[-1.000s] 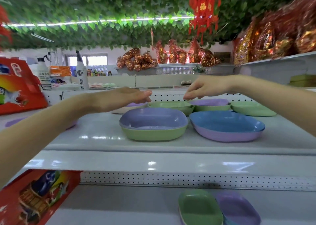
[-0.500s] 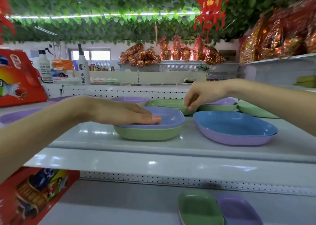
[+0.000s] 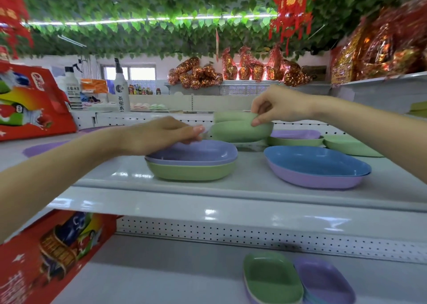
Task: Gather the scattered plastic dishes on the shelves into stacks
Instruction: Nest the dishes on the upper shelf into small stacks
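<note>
My right hand pinches the rim of a green dish and holds it tilted above the upper shelf. Just below it, my left hand rests on the back left rim of a purple dish nested in a green one. To the right lies a blue dish nested in a purple one. Behind it stand a purple-in-green pair and a single green dish. On the lower shelf lie a green dish and a purple dish.
A red gift box stands at the shelf's left end, with a flat purple dish in front of it. Spray bottles stand behind. Another red box fills the lower shelf's left side. Foil-wrapped goods crowd the right upper shelf.
My right hand has lifted the green dish off the shelf and tilted it. My left hand slid back from the front of the purple dish to its rear left rim.
</note>
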The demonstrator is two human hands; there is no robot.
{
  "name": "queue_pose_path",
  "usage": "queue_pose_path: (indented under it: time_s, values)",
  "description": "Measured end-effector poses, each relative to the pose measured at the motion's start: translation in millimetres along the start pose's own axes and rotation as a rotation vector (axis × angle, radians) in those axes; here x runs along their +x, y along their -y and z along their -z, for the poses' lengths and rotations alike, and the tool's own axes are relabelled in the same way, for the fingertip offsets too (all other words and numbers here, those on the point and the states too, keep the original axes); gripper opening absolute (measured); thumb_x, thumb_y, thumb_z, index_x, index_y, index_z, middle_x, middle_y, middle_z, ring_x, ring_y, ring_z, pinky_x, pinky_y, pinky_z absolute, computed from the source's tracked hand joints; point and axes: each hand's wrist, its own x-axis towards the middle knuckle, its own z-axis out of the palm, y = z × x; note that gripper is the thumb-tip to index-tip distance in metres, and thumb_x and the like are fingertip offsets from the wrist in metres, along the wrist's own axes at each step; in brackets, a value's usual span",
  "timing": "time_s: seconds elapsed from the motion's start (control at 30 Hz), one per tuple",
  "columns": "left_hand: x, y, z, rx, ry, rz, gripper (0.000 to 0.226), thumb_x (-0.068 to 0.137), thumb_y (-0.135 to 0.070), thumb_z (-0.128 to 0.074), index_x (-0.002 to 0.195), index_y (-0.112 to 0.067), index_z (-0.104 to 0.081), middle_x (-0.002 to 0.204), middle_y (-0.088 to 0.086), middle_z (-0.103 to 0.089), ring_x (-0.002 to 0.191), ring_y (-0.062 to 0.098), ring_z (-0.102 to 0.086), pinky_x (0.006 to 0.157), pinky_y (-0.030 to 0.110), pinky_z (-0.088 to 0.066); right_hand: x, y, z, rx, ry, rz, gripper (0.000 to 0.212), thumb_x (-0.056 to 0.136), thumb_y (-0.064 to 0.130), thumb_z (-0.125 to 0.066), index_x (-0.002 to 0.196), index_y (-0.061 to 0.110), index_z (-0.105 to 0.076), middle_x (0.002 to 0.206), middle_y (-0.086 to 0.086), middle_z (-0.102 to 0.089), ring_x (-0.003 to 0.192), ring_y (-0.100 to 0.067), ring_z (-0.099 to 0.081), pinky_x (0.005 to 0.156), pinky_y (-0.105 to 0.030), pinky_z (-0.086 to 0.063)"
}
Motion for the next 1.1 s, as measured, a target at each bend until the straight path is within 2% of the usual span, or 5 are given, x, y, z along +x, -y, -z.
queue_pose_path:
  time_s: [0.17,0.43,0.77,0.93,1.1]
  values:
    - [9,-2,12,-0.050,-0.319,-0.145,0.059,0.071,-0.072,-0.043,0.101,-0.026,-0.064,0.102,-0.006,-0.067,0.101,0.012,-0.061,0.094,0.043,-0.047,-22,24,25,0.130,-0.118,-0.004,0.006,0.078,0.015,-0.072,0.083,0.013,-0.069,0.086,-0.003,-0.070,0.076,-0.011,-0.064,0.070,-0.014,-0.051]
    - [4,-8,14,-0.159,-0.449,-0.193,0.040,0.073,-0.065,-0.049,0.095,-0.034,-0.059,0.103,-0.006,-0.065,0.100,0.015,-0.062,0.092,0.045,-0.048,-46,72,33,0.225,-0.101,0.086,0.006,0.078,0.015,-0.072,0.077,0.019,-0.067,0.077,0.006,-0.068,0.070,0.000,-0.062,0.073,-0.020,-0.054]
    - [-41,9,13,-0.011,-0.392,-0.200,0.039,0.083,-0.061,-0.044,0.085,-0.028,-0.065,0.090,-0.009,-0.065,0.085,-0.001,-0.058,0.079,0.022,-0.043,-36,106,1,0.243,-0.029,0.139,0.019,0.068,0.015,-0.080,0.079,0.005,-0.068,0.080,-0.015,-0.070,0.065,-0.012,-0.059,0.067,-0.037,-0.051]
    - [-53,12,10,0.058,-0.243,-0.137,0.063,0.076,-0.077,-0.035,0.083,-0.026,-0.071,0.092,0.013,-0.069,0.095,0.028,-0.063,0.093,0.050,-0.045,-39,112,-2,0.303,-0.087,0.148,0.023,0.068,0.018,-0.079,0.081,0.003,-0.067,0.076,-0.014,-0.064,0.064,-0.009,-0.055,0.063,-0.027,-0.046]
    - [-59,2,6,0.084,-0.232,-0.091,0.065,0.071,-0.078,-0.030,0.083,-0.028,-0.070,0.091,-0.002,-0.071,0.090,0.010,-0.063,0.092,0.040,-0.048,-60,101,28,0.324,-0.169,0.148,0.027,0.068,0.023,-0.074,0.086,0.005,-0.066,0.084,-0.005,-0.073,0.074,0.002,-0.065,0.071,-0.018,-0.054]
